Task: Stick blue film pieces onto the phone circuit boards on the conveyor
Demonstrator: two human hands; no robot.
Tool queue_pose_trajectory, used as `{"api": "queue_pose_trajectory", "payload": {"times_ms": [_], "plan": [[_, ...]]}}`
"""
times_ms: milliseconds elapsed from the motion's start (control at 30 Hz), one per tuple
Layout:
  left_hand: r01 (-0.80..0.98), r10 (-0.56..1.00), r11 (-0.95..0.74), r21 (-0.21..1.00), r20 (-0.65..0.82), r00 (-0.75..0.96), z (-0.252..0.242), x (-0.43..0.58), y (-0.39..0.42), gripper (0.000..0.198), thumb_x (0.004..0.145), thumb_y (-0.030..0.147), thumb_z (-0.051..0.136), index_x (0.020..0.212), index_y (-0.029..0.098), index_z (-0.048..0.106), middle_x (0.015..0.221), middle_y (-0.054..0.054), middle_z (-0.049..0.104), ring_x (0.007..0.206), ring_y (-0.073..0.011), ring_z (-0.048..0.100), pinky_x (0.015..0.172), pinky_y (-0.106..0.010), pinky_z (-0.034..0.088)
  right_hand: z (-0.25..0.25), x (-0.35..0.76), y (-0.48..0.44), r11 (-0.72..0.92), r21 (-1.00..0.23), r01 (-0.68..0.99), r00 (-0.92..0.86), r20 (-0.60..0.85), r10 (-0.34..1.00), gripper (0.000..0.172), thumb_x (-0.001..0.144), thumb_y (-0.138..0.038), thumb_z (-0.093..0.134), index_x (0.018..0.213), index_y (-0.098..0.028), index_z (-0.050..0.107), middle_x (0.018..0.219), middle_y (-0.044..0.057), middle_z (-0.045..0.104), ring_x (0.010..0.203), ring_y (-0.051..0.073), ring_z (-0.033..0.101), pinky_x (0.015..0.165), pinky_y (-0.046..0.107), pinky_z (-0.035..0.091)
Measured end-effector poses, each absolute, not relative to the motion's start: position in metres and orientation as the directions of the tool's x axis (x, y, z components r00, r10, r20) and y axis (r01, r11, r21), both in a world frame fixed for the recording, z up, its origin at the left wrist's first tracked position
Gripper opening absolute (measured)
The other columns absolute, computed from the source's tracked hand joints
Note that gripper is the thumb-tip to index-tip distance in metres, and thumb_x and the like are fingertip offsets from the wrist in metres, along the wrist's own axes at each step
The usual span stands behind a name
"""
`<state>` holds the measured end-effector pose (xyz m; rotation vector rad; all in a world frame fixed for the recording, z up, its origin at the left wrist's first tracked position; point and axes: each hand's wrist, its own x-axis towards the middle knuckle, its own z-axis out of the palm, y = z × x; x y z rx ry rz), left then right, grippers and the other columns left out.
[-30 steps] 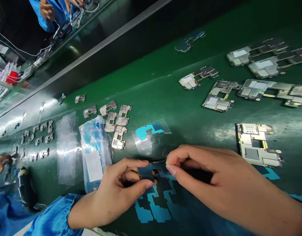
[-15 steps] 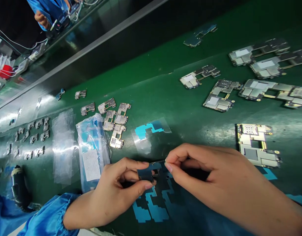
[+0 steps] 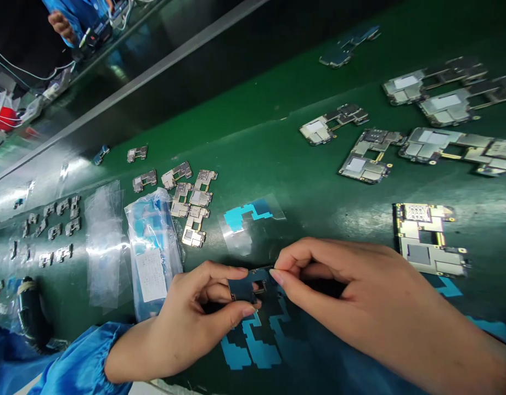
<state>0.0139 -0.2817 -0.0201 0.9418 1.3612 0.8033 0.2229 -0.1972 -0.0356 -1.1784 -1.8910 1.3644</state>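
My left hand [image 3: 187, 323] grips a dark blue circuit board [image 3: 240, 289] by its edges, fingers on the far side and thumb on the near one. At the board's right end, the thumb and forefinger of my right hand [image 3: 339, 291] are pinched on its corner; whether a film edge is also between them I cannot tell. Below lie blue cut-out films [image 3: 263, 351], partly covered by my hands. Just beyond, another blue cut-out film [image 3: 240, 218] rests on a clear sheet. A silvery circuit board [image 3: 428, 260] lies beyond my right hand.
Several boards [image 3: 194, 236] cluster left of centre, beside a plastic bag [image 3: 152, 274] with a white label. Clear sleeves [image 3: 105, 247] and a black cylindrical object [image 3: 31, 312] are farther left. More boards [image 3: 368, 156] spread at the upper right. Across the bench shows a co-worker's hand [image 3: 61, 26].
My right fingertips have shifted slightly left along the circuit board. My left hand keeps its grip. The co-worker's hand has moved a little, and the whole view has drifted slightly.
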Motion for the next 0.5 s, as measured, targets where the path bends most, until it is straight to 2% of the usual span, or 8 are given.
{"api": "queue_pose_trajectory", "payload": {"times_ms": [233,367,500], "plan": [[0.02,0.899,0.43,0.903,-0.43,0.079,-0.0207,0.0143,-0.2788,0.03,0.085,0.012,0.081,0.111,0.018,0.07,0.09,-0.007,0.084,0.085,-0.0184,0.081,0.075,-0.019,0.064,-0.0379,0.2237,-0.198,0.113,-0.923,0.367,-0.486,-0.086,0.87,0.015,0.083,-0.021,0.059,0.07,-0.027,0.062,0.061,-0.005,0.07,0.051,0.014,0.068,0.046,0.024,0.048],[-0.041,0.884,0.464,0.885,-0.46,0.087,-0.0177,0.0162,-0.2758,0.033,0.083,0.006,0.081,0.11,0.021,0.071,0.088,-0.002,0.084,0.083,-0.0127,0.081,0.075,-0.012,0.061,-0.0406,0.2241,-0.2001,0.215,-0.877,0.429,-0.489,-0.025,0.872,0.012,0.084,-0.021,0.06,0.072,-0.026,0.061,0.056,-0.006,0.062,0.047,0.012,0.061,0.049,0.025,0.046],[-0.117,0.862,0.507,0.854,-0.499,0.094,-0.0154,0.0181,-0.2724,0.034,0.081,0.002,0.08,0.107,0.021,0.07,0.089,0.0,0.084,0.085,-0.0133,0.081,0.078,-0.013,0.062,-0.0408,0.2218,-0.2007,0.298,-0.839,0.456,-0.487,0.045,0.872,0.009,0.083,-0.019,0.062,0.076,-0.024,0.061,0.057,-0.006,0.055,0.047,0.011,0.055,0.049,0.025,0.044]]}}
